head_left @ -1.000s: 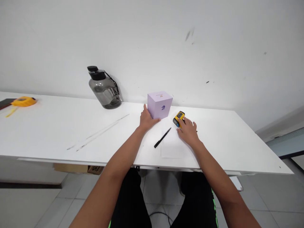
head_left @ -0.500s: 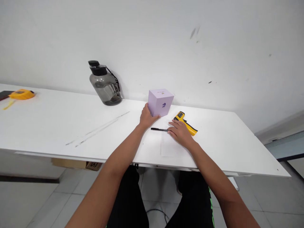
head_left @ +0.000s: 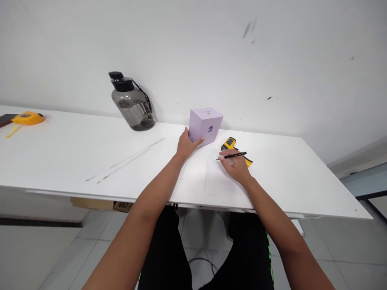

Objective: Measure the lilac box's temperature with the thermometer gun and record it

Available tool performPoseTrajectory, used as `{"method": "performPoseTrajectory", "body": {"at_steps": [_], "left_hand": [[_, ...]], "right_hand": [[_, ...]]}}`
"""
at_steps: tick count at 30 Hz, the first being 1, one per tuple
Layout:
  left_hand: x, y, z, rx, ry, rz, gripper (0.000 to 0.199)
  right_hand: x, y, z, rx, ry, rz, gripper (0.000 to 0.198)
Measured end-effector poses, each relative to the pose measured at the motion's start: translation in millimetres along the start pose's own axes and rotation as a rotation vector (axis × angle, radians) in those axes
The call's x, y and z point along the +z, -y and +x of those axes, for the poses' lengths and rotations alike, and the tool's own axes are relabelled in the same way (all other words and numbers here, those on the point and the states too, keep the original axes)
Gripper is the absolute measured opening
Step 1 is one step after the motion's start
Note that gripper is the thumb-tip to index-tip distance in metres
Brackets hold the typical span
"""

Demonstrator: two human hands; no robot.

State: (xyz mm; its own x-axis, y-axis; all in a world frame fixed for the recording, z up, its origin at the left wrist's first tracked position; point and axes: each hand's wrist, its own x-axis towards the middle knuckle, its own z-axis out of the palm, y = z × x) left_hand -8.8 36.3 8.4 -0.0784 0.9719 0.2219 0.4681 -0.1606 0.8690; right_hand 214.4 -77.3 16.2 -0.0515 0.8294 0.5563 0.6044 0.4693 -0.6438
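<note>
My left hand (head_left: 185, 146) grips the lower left of a lilac cardboard box (head_left: 201, 125), its thumb across the front and its fingers along the left side. The box stands on the table near the wall and carries a small purple emblem. In my right hand (head_left: 238, 168) is a black pen (head_left: 236, 155), held in a writing grip with its tip pointing left. Beneath that hand lies a sheet of white paper (head_left: 215, 186), partly hidden. Just behind the hand rests a yellow and black infrared thermometer (head_left: 229, 142), its handle partly covered.
A grey see-through water jug (head_left: 133, 108) with a black lid stands by the wall on the left. Farther left lies a yellow tape measure (head_left: 28, 118) beside a dark flat object (head_left: 6, 119). The white table (head_left: 66, 149) bears dark scuff lines and has its front edge near my legs.
My right hand has picked up the pen from the table and turned it into a writing grip. My left hand stays on the box, which appears slightly turned.
</note>
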Motion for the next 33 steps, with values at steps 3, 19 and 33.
{"method": "performPoseTrajectory", "body": {"at_steps": [3,19,33], "left_hand": [[0,1,0,-0.020,0.007,-0.010,0.115],[2,0,4,-0.170,-0.105,-0.225,0.072],[3,2,5,-0.088,-0.067,-0.160,0.069]], "right_hand": [[-2,7,0,0.062,0.114,0.041,0.024],[4,20,-13,0.193,0.517,0.395,0.028],[19,22,-12,0.287,0.503,0.239,0.047]]}}
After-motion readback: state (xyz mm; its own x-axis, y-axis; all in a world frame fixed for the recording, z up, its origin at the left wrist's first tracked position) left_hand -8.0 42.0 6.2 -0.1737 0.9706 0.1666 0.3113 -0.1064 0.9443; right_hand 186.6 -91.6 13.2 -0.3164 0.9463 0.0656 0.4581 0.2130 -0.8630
